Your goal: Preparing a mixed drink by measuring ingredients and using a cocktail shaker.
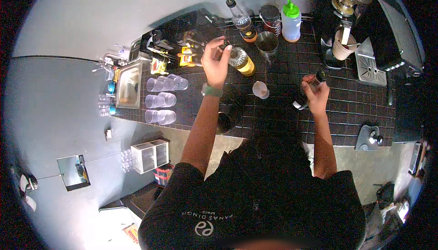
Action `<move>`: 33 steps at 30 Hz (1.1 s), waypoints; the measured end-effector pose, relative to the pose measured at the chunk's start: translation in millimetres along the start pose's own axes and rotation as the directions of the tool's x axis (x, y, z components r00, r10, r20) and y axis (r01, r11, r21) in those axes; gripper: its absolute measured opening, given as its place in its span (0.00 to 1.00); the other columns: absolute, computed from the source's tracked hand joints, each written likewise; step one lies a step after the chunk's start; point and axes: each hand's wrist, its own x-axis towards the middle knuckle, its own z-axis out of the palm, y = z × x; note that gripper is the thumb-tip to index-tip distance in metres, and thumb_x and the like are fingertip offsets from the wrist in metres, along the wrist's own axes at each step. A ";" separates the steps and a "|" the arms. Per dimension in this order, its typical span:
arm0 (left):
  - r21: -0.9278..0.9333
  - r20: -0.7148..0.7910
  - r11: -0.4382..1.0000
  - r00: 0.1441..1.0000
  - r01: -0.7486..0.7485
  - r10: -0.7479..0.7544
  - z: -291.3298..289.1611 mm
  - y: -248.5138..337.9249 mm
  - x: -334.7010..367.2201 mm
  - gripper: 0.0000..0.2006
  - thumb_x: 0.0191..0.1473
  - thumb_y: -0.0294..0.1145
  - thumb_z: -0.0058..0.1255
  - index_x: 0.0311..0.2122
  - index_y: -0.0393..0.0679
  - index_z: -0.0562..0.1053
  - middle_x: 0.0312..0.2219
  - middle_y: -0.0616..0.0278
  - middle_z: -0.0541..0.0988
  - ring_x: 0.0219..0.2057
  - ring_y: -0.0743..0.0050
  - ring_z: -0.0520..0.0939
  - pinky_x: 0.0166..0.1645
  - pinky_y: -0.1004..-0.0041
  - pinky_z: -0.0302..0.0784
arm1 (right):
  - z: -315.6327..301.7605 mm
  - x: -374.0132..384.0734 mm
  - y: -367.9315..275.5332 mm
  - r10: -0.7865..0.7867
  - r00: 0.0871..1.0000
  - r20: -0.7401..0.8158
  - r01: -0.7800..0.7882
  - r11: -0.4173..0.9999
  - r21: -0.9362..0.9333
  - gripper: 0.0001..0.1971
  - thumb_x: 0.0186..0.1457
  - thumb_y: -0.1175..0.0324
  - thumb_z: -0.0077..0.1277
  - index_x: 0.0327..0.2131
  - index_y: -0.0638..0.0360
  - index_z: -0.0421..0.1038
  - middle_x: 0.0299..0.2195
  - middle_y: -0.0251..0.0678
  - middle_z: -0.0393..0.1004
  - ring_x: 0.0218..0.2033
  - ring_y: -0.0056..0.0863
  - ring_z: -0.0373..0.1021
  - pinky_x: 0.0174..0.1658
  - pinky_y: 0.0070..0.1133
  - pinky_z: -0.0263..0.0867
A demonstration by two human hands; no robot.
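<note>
My left hand (215,63) is closed at the dark-capped neck of a clear bottle with a yellow label (246,66), which stands toward the middle of the black tiled counter. Farther right, my right hand (318,98) wraps round another bottle (315,82) with a black cap and reddish contents; its lower part is dark and partly covered by my fingers. Between the two hands sits a small translucent cup (261,90). Behind it is a metal cup (267,43), and a tall clear bottle with a dark label (245,24) stands by the wall.
Stacked clear plastic cups (160,100) lie sideways at the left, near a metal sink (129,85). Along the back stands a green-topped squeeze bottle (291,23). A coffee grinder (343,5) and drip tray (370,65) occupy the right; a tamper (375,136) rests near the front edge.
</note>
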 end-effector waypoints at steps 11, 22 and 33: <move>0.007 -0.028 1.000 1.000 0.008 -0.008 -1.4 -2.4 2.3 0.13 0.48 0.16 0.64 0.39 0.38 0.76 0.39 0.65 0.77 0.30 0.86 0.73 0.34 0.82 0.71 | 1.3 5.4 9.9 -0.075 0.996 -0.038 0.077 0.995 0.059 0.09 0.53 0.76 0.62 0.38 0.63 0.74 0.31 0.30 0.80 0.31 0.15 0.72 0.37 0.17 0.69; 0.078 -0.048 0.997 0.998 -0.022 0.026 -1.3 -0.8 3.3 0.16 0.46 0.14 0.65 0.41 0.39 0.77 0.39 0.66 0.77 0.27 0.87 0.72 0.31 0.82 0.70 | -1.6 7.5 15.7 -0.057 0.998 -0.039 0.058 0.998 0.038 0.10 0.53 0.75 0.63 0.38 0.64 0.74 0.34 0.33 0.81 0.34 0.18 0.75 0.40 0.19 0.70; -0.024 0.084 0.996 0.993 0.089 -0.087 -8.0 -4.4 -0.7 0.17 0.58 0.16 0.52 0.53 0.38 0.72 0.51 0.55 0.78 0.44 0.78 0.79 0.52 0.76 0.74 | 5.9 0.1 6.0 -0.047 0.999 -0.003 0.048 0.999 0.026 0.11 0.51 0.77 0.64 0.38 0.63 0.74 0.32 0.32 0.80 0.33 0.18 0.74 0.38 0.19 0.71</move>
